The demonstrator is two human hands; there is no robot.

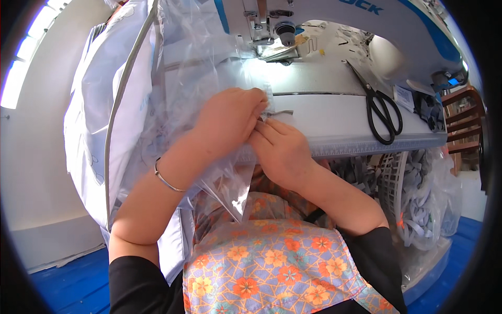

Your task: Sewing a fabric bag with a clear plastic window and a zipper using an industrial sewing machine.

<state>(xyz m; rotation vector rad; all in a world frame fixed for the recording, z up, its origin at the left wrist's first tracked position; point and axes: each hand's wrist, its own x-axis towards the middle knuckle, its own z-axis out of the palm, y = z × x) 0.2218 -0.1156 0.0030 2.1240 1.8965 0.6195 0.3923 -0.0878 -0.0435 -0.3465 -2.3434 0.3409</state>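
Observation:
My left hand [230, 112] and my right hand [282, 152] meet at the front of the sewing machine bed, fingertips pinched close together. Between them is the edge of a clear plastic sheet [188, 68], which spreads out to the left and hangs down toward my lap. A short end of grey binding tape [282, 112] pokes out to the right of my fingers. What exactly lies under the fingertips is hidden. Beyond my hands, the lit needle area of the white and blue sewing machine [334, 13] stands apart from them.
Black-handled scissors [384, 112] lie on the bed at right, beside small packets [413, 99]. A ruler strip [355, 146] runs along the front edge. White fabric with grey piping [117, 104] drapes at left. Below right, a white plastic basket [392, 183] stands near grey strips in clear bags.

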